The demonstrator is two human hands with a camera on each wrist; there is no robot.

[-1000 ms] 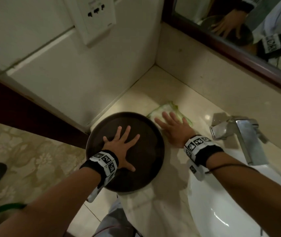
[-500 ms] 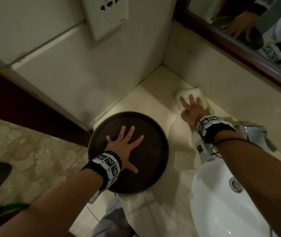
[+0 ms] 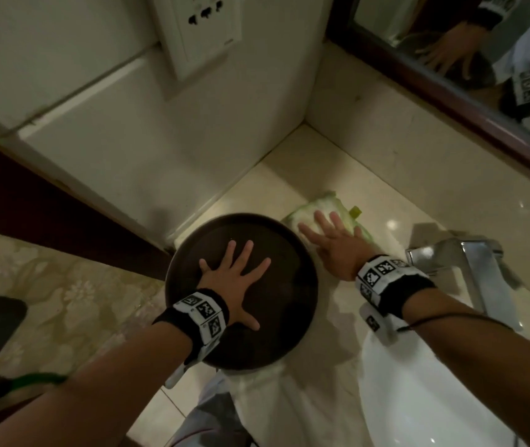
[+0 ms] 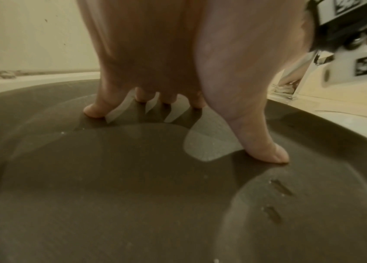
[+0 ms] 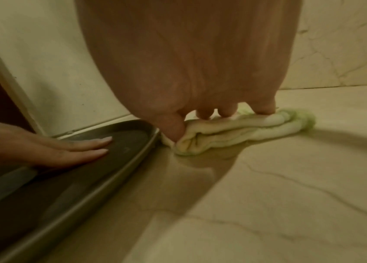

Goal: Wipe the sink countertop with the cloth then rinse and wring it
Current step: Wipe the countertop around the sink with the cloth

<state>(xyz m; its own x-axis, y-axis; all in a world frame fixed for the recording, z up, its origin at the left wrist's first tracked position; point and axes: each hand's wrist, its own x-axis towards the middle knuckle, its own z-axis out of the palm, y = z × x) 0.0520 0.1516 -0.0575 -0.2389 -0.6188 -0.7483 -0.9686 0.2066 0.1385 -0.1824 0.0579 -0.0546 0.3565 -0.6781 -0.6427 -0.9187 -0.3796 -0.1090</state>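
Note:
A folded pale green cloth (image 3: 325,206) (image 5: 241,132) lies on the beige marble countertop (image 3: 370,175), just right of a round dark tray (image 3: 292,304). My right hand (image 3: 331,233) presses flat on the cloth with straight fingers; in the right wrist view its fingertips (image 5: 205,113) sit on the cloth's top folds and the thumb touches its near edge. My left hand (image 3: 234,275) lies spread, palm down, inside the tray, its fingertips (image 4: 92,112) touching the tray floor (image 4: 110,195).
A chrome faucet (image 3: 470,269) stands right of the cloth over the white basin (image 3: 418,398). The side wall with a socket plate (image 3: 202,30) and the back wall with a framed mirror (image 3: 450,85) meet in a corner behind the cloth. The tray overhangs the counter's front edge.
My right hand has dragged the cloth back from the rear wall toward the tray. The left hand stays spread on the tray.

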